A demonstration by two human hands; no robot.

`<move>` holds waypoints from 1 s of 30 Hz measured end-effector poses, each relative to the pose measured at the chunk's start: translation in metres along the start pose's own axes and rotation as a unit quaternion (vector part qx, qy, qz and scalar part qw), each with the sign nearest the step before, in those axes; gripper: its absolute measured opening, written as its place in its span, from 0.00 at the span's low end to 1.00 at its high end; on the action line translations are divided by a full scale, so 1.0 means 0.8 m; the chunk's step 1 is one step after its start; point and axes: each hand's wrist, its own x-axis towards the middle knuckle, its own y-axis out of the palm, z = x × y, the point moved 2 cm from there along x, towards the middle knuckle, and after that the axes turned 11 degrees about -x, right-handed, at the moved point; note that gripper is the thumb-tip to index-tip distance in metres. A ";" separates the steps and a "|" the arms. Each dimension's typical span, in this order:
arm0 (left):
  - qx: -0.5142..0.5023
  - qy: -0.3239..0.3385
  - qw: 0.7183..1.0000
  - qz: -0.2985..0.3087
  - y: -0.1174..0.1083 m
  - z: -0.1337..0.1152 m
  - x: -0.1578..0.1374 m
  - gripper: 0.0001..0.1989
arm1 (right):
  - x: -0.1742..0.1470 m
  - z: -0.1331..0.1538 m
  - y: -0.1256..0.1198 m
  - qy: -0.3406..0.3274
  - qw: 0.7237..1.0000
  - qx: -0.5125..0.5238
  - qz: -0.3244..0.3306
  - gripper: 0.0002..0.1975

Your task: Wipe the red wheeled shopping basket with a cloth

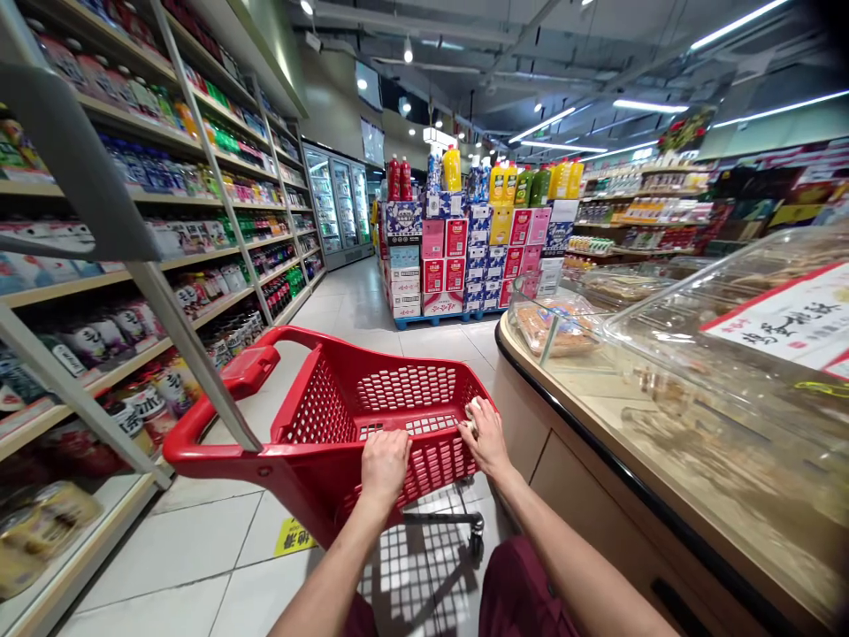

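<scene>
A red plastic shopping cart (311, 456) with perforated basket walls stands sideways in front of me, and its basket looks bare inside. My left hand (386, 467) is closed over the near top rim, fingers curled to the inner side. Further right, my right hand (487, 435) grips the rim near the basket's right-hand corner. Something small and pale shows at its fingers, too little of it visible to name. The cart's handle (248, 372) is at the left, away from both hands. A black caster (476, 535) shows under the basket.
Drink shelves (199, 168) line the left side. A wooden counter (563, 425) with clear covers over baked goods runs close on the right. Ahead are stacked drink cartons (444, 257) on a blue pallet (431, 318) and glass-door fridges (341, 208). A grey metal pole (192, 354) crosses the left foreground.
</scene>
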 end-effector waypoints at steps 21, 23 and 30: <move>0.039 0.035 0.998 -0.017 -0.004 0.022 -0.004 0.18 | -0.015 0.077 0.019 -0.125 0.991 0.043 -0.013 0.21; 0.040 0.027 0.998 -0.028 -0.003 0.024 -0.007 0.19 | -0.011 0.035 0.004 -0.063 0.997 0.024 -0.030 0.21; 0.014 0.024 0.999 -0.024 0.002 0.025 -0.006 0.19 | -0.017 0.056 0.018 -0.111 0.994 0.013 -0.001 0.24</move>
